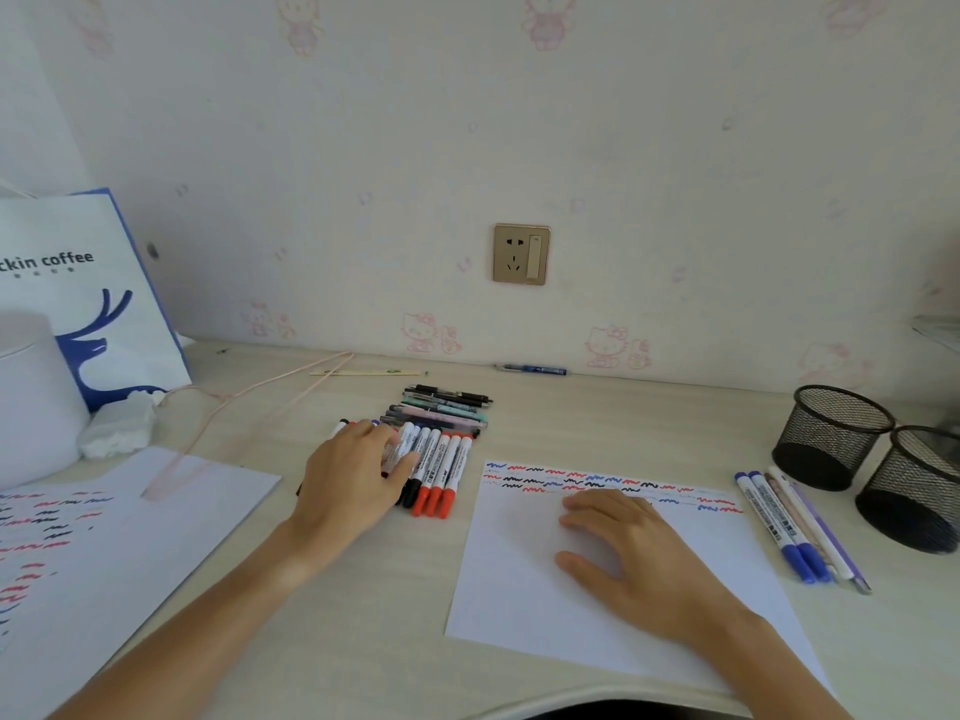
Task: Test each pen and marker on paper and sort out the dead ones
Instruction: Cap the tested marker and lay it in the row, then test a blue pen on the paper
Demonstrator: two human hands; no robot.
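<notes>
The left hand (353,475) is lying with fingers loosely spread over the row of white-barrelled markers with red and black caps (439,472), fingertips touching the barrels near the middle of the row; whether any finger is curling round one I cannot tell. The right hand (623,553) is resting flat, fingers straight and slightly apart, pressing on the white sheet of paper (519,589), just below its rows of red, blue and black test squiggles (597,483). Behind the markers, a bunch of slim black, green and pink pens (447,407) is lying on the pale wooden desk (363,615). Right of the sheet, two blue-capped markers and some thin pens (800,527) are lying side by side near two black wire-mesh pen cups (831,433). A second scribbled sheet (104,537) is lying at the far left.
</notes>
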